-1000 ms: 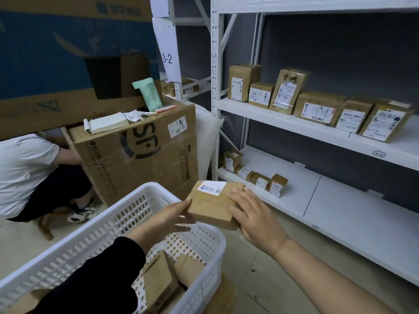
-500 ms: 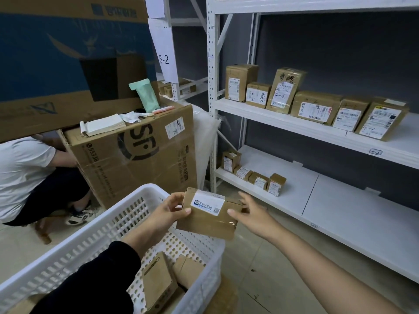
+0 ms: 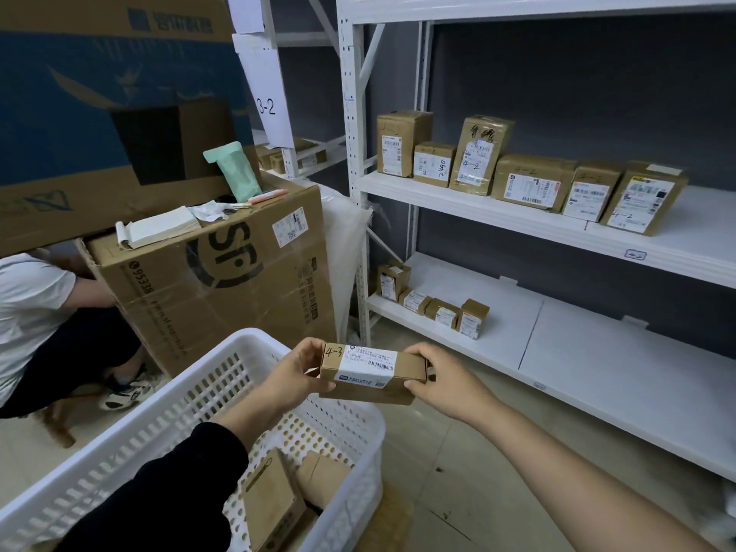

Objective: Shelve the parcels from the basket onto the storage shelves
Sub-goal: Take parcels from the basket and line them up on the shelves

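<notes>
Your left hand (image 3: 290, 378) and right hand (image 3: 446, 382) grip one parcel (image 3: 372, 372) above the basket's (image 3: 247, 336) far corner; two more parcels (image 3: 275, 500) show inside.

Dim, even light; wide-angle edge distortion.

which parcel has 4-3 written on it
The parcel held between the left hand and right hand by the basket; shelf parcels with legible marks read 4-2.
</notes>
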